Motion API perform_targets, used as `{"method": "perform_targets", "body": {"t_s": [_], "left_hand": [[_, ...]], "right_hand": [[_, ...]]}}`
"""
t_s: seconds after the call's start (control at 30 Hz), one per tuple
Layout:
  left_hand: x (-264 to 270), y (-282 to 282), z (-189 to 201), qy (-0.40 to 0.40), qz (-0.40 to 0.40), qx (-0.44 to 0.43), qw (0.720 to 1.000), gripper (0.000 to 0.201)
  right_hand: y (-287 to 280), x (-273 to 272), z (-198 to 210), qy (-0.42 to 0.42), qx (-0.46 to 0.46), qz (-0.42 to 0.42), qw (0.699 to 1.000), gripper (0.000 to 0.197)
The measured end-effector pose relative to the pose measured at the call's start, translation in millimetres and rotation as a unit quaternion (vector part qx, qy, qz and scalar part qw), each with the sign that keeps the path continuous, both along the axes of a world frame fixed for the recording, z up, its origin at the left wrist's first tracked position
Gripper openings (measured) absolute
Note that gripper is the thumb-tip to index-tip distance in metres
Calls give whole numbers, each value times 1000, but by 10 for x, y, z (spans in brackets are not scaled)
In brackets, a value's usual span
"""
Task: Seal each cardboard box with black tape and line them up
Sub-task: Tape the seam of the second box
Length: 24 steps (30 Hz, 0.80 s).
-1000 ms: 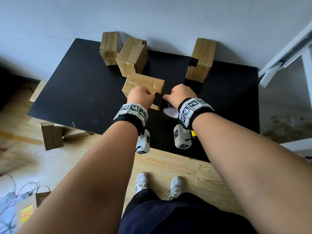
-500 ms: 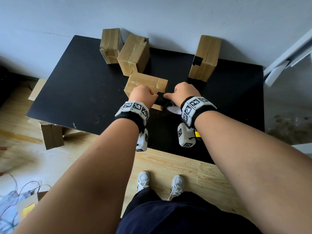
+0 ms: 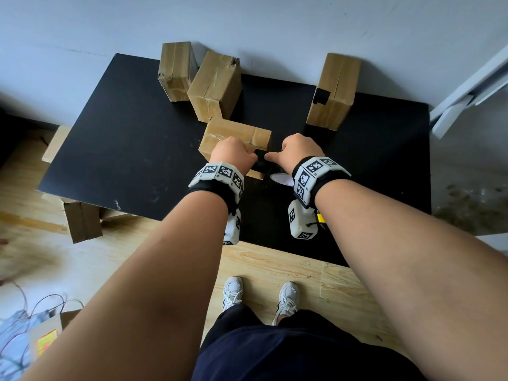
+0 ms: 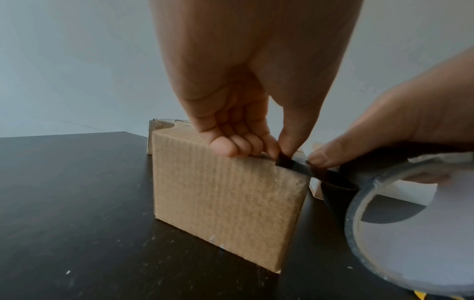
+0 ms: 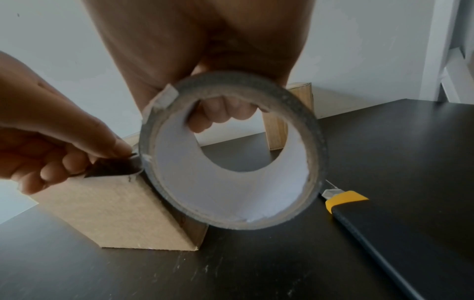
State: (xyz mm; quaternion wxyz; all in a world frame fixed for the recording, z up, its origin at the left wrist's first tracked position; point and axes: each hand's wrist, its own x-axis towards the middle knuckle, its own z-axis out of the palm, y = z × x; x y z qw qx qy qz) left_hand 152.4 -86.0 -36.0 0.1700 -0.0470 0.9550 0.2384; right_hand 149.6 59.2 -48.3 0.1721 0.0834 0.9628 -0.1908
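Note:
A small cardboard box (image 3: 236, 133) stands on the black table (image 3: 123, 138) right under my hands. My left hand (image 4: 278, 154) rests on the box's top edge and pinches the free end of the black tape strip (image 4: 290, 165) at its right corner. My right hand (image 5: 220, 115) grips the tape roll (image 5: 231, 150), fingers through its white core, with the thumb pressing on the strip beside the left fingers. The roll leans against the box's right side. In the head view the hands (image 3: 233, 155) (image 3: 298, 149) almost touch and hide the strip.
Two taped boxes (image 3: 176, 70) (image 3: 215, 83) sit at the back left. Another box with a black tape patch (image 3: 334, 90) stands at the back right. A yellow and black utility knife (image 5: 359, 213) lies right of the roll. A cardboard piece (image 3: 82, 221) lies on the floor to the left.
My right hand has brought the roll leftward up against the box, so the hands are closer and less strip shows between them. The left hand stays on the box.

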Motion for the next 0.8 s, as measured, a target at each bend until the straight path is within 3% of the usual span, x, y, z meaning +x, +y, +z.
{"method": "perform_targets", "body": {"t_s": [0.23, 0.37, 0.5, 0.8], "left_hand": [[-27, -27, -29, 18, -23, -16, 999, 26], [37, -42, -124, 105, -28, 30, 994, 11], [73, -38, -165, 150, -62, 44, 986, 21], [142, -107, -258, 181, -107, 21, 978, 25]], "right_hand": [[18, 8, -26, -6, -17, -11, 1000, 43], [11, 32, -49, -11, -22, -13, 1000, 42], [18, 43, -58, -3, -21, -13, 1000, 41], [73, 116, -144, 13, -77, -20, 997, 37]]}}
